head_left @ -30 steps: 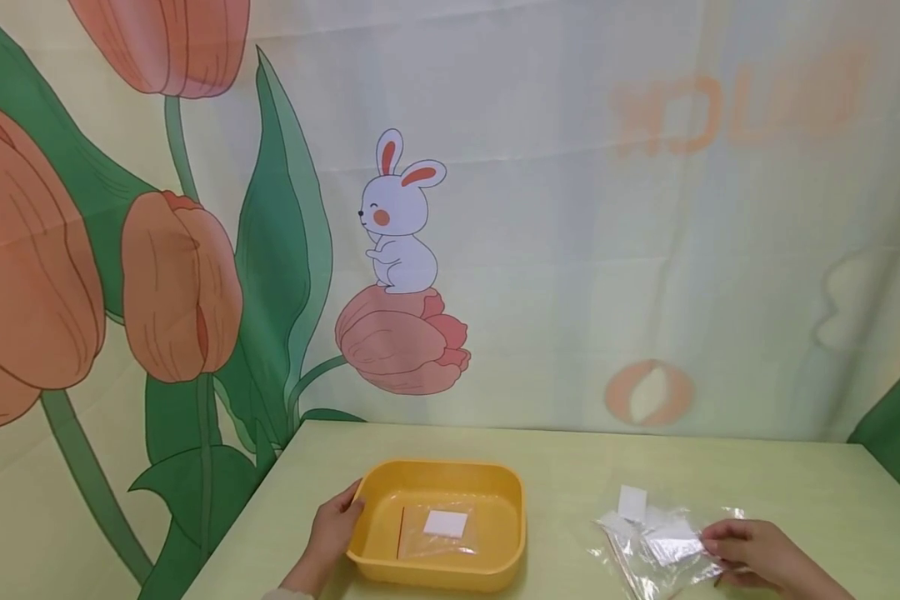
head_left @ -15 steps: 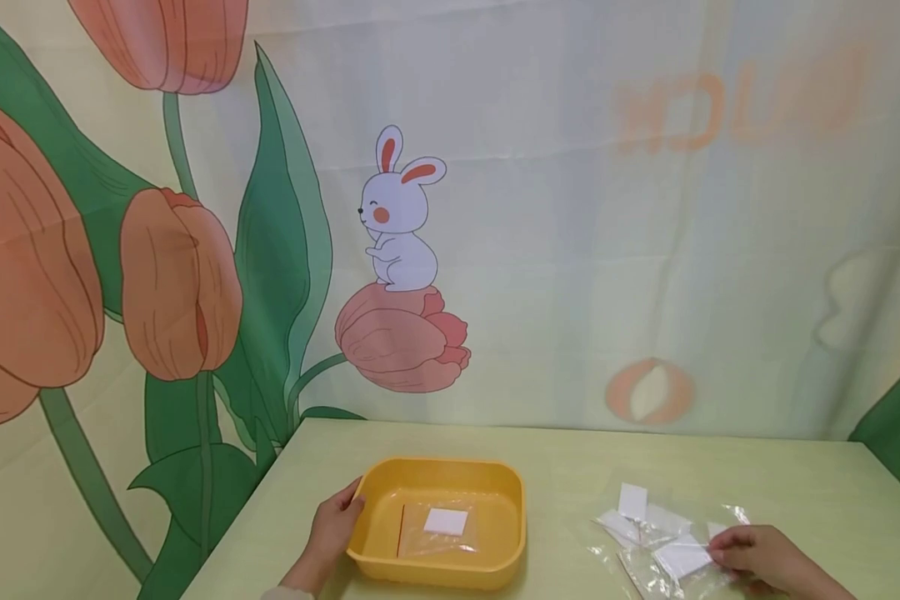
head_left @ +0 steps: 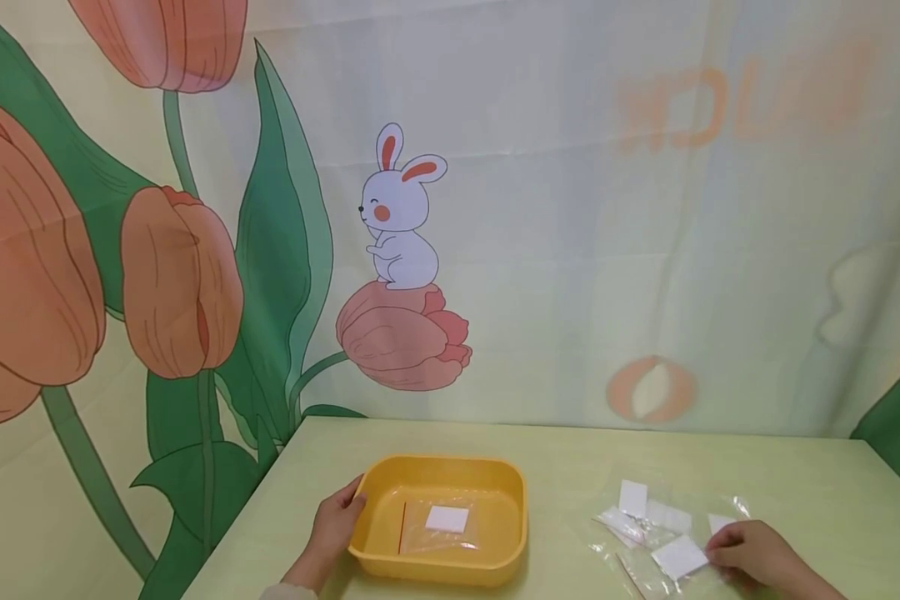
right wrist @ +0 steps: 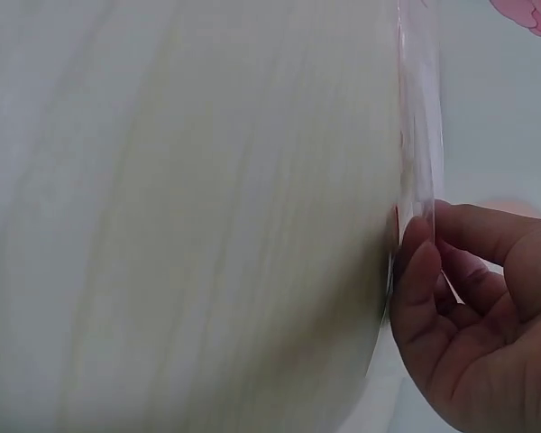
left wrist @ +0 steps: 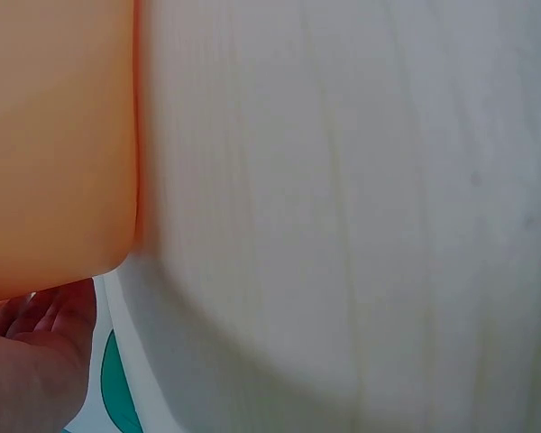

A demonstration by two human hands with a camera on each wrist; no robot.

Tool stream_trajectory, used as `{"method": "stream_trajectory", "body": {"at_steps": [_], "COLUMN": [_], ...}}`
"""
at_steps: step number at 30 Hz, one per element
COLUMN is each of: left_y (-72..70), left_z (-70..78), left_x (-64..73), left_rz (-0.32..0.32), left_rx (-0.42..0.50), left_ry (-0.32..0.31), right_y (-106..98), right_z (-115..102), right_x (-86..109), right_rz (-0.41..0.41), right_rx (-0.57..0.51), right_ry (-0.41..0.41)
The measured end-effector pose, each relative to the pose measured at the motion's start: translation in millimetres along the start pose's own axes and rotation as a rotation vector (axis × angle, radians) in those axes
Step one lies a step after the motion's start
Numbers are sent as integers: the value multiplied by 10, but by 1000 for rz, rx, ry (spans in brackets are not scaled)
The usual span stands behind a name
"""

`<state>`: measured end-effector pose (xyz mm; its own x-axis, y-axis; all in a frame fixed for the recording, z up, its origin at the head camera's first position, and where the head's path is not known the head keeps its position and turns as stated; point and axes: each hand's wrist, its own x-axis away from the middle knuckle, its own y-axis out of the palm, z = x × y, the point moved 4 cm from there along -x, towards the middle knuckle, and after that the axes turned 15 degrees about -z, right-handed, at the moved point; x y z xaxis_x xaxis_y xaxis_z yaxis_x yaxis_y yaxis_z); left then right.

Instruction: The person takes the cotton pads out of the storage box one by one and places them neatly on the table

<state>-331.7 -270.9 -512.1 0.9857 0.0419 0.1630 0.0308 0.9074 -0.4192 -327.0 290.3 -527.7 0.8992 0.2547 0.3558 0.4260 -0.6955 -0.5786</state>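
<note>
My left hand grips the left side of a yellow plastic tray, thumb at the rim. Inside the tray lies a clear zip bag with a red seal line and a white square in it. At the right, my right hand pinches the edge of a clear plastic bag that has a white square in it. That bag is on or just above several similar bags, which overlap. The right wrist view has thumb and fingers closed on thin clear plastic.
The pale green table carries the tray on the left and the bags on the right, with a gap between them. Behind it hangs a curtain printed with tulips and a rabbit.
My right hand has lowered its bag and spread the bags apart, so more white squares show separately. The left hand and tray have stayed in place.
</note>
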Motion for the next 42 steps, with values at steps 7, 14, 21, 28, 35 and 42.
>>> {"method": "stream_trajectory", "body": {"at_steps": [7,14,21,28,35,42], "left_y": [1,11,10,5,5,6], "left_z": [-7,-2,-23,0,12,21], "left_x": [-12,-9,-8,-9,0,3], "left_rz": [-4,-7,-2,-5,-12,-13], "left_rx": [6,31,26,6,4,11], "left_ry": [-7,-17,-36,-24,-30,-34], "right_y": [8,-9,-64,-188,-322,-428], "right_z": [-9,21,31,-83,-296,-613], "right_x": [-10,-31,-36,-20,-71,-104], "right_rz": [9,5,-31,-64,-161,-250], "right_rx": [62,87,32,-31,-172,-293], "right_ry": [-11,19,100,70,70,-77]}}
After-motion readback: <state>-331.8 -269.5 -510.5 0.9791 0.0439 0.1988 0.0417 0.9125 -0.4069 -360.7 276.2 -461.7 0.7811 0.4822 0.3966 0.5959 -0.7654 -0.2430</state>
